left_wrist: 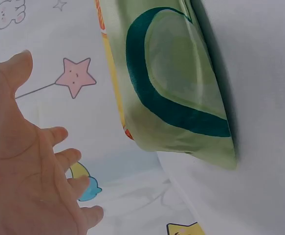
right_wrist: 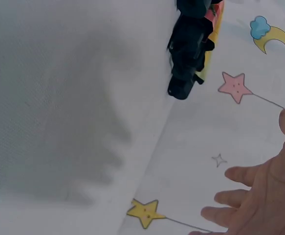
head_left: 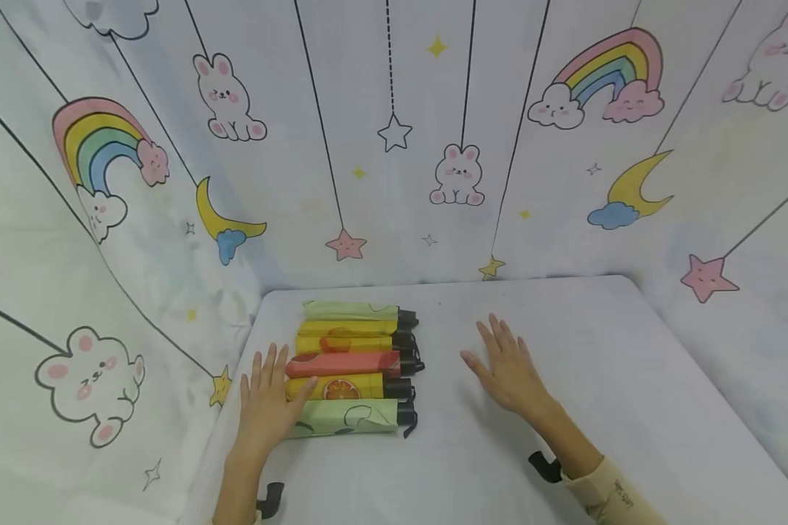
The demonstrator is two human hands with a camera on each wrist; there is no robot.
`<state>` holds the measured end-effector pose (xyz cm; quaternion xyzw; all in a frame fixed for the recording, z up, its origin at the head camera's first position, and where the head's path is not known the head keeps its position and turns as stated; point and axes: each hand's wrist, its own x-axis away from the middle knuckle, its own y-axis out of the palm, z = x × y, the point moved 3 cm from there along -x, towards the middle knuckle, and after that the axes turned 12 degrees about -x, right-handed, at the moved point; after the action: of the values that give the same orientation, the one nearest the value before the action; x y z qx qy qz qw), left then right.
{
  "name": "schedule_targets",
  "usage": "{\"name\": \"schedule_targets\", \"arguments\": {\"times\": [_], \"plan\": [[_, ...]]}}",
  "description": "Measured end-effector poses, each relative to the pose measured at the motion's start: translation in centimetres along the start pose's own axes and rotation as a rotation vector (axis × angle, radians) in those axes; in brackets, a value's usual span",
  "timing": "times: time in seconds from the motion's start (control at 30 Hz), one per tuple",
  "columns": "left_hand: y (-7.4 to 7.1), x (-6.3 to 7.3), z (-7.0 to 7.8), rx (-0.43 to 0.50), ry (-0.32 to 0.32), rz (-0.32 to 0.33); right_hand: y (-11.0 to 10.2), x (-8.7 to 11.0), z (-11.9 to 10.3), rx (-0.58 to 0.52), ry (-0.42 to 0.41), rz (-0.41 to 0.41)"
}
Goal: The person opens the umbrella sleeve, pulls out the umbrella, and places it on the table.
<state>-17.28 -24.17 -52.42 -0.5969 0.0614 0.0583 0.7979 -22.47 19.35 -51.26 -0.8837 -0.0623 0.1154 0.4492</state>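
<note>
Several folded umbrellas in printed sleeves lie side by side on the white table, black handles pointing right. Nearest is a light green umbrella (head_left: 371, 417), then a yellow one with an orange slice (head_left: 344, 387), a red one (head_left: 348, 364), two yellow ones and a pale green umbrella (head_left: 351, 311) at the back. My left hand (head_left: 268, 405), fingers straight and spread, overlaps the left ends of the nearer umbrellas; its wrist view shows the hand apart from the green sleeve (left_wrist: 181, 117). To the right of the black handles (right_wrist: 186, 54), my right hand (head_left: 508, 372) hovers with straight fingers, holding nothing.
The white tabletop (head_left: 604, 364) extends right of the umbrellas, its back edge meeting a cloth backdrop (head_left: 394, 204) printed with rabbits, rainbows, moons and stars. Cloth also rises at both sides. A black strap piece (head_left: 545, 467) shows at the right wrist.
</note>
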Motion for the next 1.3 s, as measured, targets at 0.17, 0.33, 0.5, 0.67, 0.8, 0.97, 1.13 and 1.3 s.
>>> {"name": "schedule_targets", "arguments": {"times": [0.17,0.33,0.5,0.67,0.8,0.97,1.13,1.3], "plan": [[0.0,0.2,0.0,0.019,-0.019,-0.016,0.2,0.3,-0.5,-0.014,-0.008,0.013],[0.2,0.4,-0.2,0.037,-0.054,-0.044,0.8,0.6,-1.2,-0.029,-0.009,0.005],[0.6,0.5,-0.4,0.064,-0.076,-0.052,1.6,0.9,-1.9,-0.041,-0.007,-0.004],[1.0,0.8,-0.7,0.125,-0.11,-0.075,2.3,1.1,-2.2,-0.042,-0.023,-0.006],[0.8,1.1,-1.3,0.192,-0.149,-0.076,2.8,1.4,-2.4,-0.054,-0.019,-0.021],[0.9,1.7,-2.3,0.236,-0.181,-0.084,3.3,1.9,-2.8,-0.087,-0.005,-0.021],[1.3,2.1,-2.7,0.277,-0.194,-0.098,3.8,2.1,-3.3,-0.123,0.0,-0.001],[1.3,2.5,-3.0,0.311,-0.234,-0.095,4.6,2.4,-3.5,-0.177,0.043,-0.009]]}}
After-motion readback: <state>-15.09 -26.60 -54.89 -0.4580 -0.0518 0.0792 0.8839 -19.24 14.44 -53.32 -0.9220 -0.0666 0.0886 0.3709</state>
